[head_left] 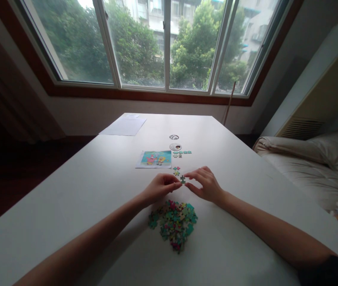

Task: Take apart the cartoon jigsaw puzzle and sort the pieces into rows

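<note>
My left hand and my right hand meet over the white table, both pinching small teal puzzle pieces held between their fingertips. Just below my hands lies a heap of loose puzzle pieces, mostly teal with pink and yellow. A few joined pieces lie just beyond my fingers. A short row of joined pieces sits farther back.
A colourful reference picture lies behind my hands. Two small round lids or discs rest past it. A white sheet of paper sits at the far left corner. A bed with pale bedding stands right of the table, windows behind.
</note>
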`<control>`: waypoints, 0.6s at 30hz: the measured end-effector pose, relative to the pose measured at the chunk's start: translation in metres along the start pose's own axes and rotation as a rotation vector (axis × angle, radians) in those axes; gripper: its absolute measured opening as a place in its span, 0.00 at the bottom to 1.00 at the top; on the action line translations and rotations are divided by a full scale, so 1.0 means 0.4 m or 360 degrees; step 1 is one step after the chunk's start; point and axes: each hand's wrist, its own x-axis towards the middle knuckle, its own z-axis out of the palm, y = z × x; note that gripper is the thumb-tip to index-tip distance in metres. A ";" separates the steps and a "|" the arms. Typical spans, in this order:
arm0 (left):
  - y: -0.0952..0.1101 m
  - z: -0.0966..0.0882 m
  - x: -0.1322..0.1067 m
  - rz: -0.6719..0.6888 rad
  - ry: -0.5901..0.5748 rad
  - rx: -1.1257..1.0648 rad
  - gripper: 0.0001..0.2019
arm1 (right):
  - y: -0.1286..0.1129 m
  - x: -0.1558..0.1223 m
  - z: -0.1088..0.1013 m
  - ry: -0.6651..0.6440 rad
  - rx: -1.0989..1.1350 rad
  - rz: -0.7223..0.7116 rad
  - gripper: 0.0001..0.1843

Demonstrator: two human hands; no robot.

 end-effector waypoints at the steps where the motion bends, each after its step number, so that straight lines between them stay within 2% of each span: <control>1: -0.003 -0.004 -0.001 0.0055 0.0018 0.0120 0.14 | 0.009 0.001 -0.002 0.0015 -0.0012 0.0025 0.12; 4: -0.021 -0.014 0.000 0.0158 0.0135 0.0385 0.13 | 0.038 0.001 -0.004 0.0136 -0.0057 0.0160 0.12; 7: -0.045 -0.016 0.003 0.0145 0.0215 0.0399 0.13 | 0.060 0.000 -0.002 0.0235 -0.0078 0.0249 0.12; 10: -0.057 -0.011 0.006 0.0153 0.0238 0.0378 0.13 | 0.067 0.005 0.001 0.0239 -0.0056 0.0294 0.12; 14: -0.050 -0.008 0.006 0.0156 0.0264 0.0401 0.13 | 0.082 0.037 0.016 0.0174 -0.0013 0.0420 0.13; 18: -0.041 -0.009 0.004 0.0153 0.0271 0.0417 0.12 | 0.125 0.094 0.059 -0.0070 0.0078 0.0560 0.11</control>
